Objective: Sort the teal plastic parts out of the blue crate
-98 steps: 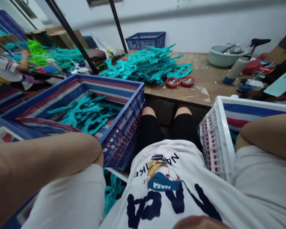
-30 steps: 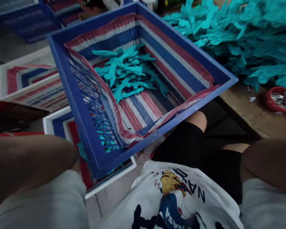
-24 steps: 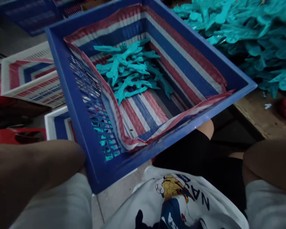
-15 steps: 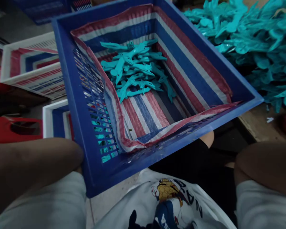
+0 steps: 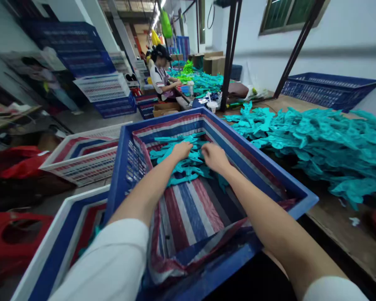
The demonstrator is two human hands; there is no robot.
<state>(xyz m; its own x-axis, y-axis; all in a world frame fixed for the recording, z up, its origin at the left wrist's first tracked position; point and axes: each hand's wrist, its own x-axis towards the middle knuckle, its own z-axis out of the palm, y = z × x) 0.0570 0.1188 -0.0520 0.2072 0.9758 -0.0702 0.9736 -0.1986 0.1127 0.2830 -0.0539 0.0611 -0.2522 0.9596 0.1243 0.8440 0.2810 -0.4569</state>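
Note:
A blue plastic crate (image 5: 228,267) tilts in front of me, lined with a red, white and blue striped woven sheet (image 5: 191,209). Inside, at its far end, lies a heap of thin turquoise plastic pieces (image 5: 188,172); their exact kind is not clear. Both my arms reach over the near rim. My left hand (image 5: 182,150) is closed down on the top of the heap, with its fingertips among the pieces. Just right of it, my right hand (image 5: 214,156) has curled fingers at the heap's right edge; what they hold is hidden.
A big pile of turquoise pieces (image 5: 307,133) covers the bench (image 5: 338,217) on the right. White lined crates (image 5: 84,167) and a red stool (image 5: 19,234) stand on the left. Dark posts (image 5: 230,54) rise behind. A co-worker (image 5: 163,75) sits farther along the bench.
My view has tipped up, showing the room. My hands, out of sight before at the crate's sides, are now inside it at the turquoise heap.

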